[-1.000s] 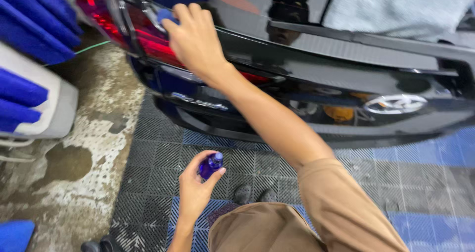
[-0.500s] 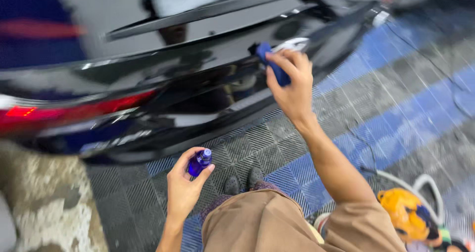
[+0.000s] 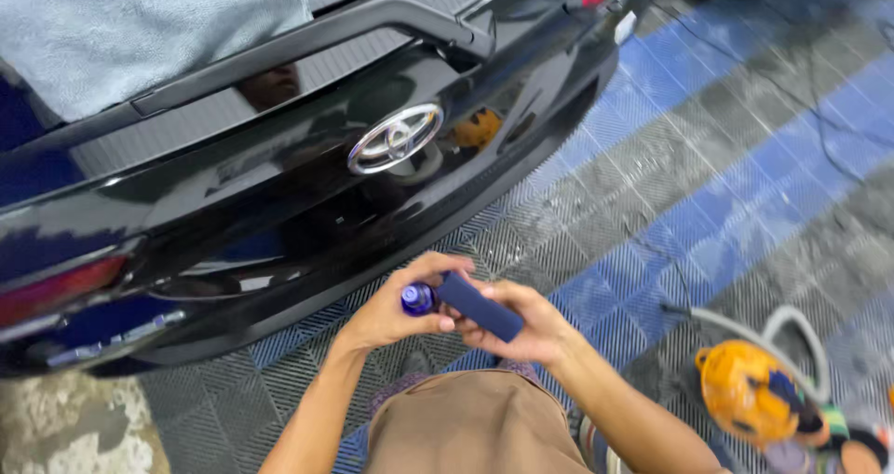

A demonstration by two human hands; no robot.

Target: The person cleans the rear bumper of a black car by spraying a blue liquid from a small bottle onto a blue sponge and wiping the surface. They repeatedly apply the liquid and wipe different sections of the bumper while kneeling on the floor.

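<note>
A: State each grip.
B: Left hand [image 3: 386,314] grip closed around small blue bottle [image 3: 418,298]; right hand [image 3: 521,330] grip closed around dark blue applicator block [image 3: 480,306], one end touching the bottle.
A: Location?
B: Both below the chrome emblem [image 3: 396,138] on the black car rear [image 3: 279,204]. Orange machine [image 3: 750,395] lower right of the emblem; grey towel [image 3: 140,27] upper left.

A glossy black car rear [image 3: 279,185] fills the upper left, with a chrome oval emblem [image 3: 396,139] at its middle and a red tail light [image 3: 56,288] low on the left. A pale grey towel [image 3: 149,27] lies over the rear glass. Grey and blue grid floor tiles [image 3: 708,204] spread to the right (a thin cable runs across them), and an orange machine [image 3: 745,395] with a hose sits at lower right.
</note>
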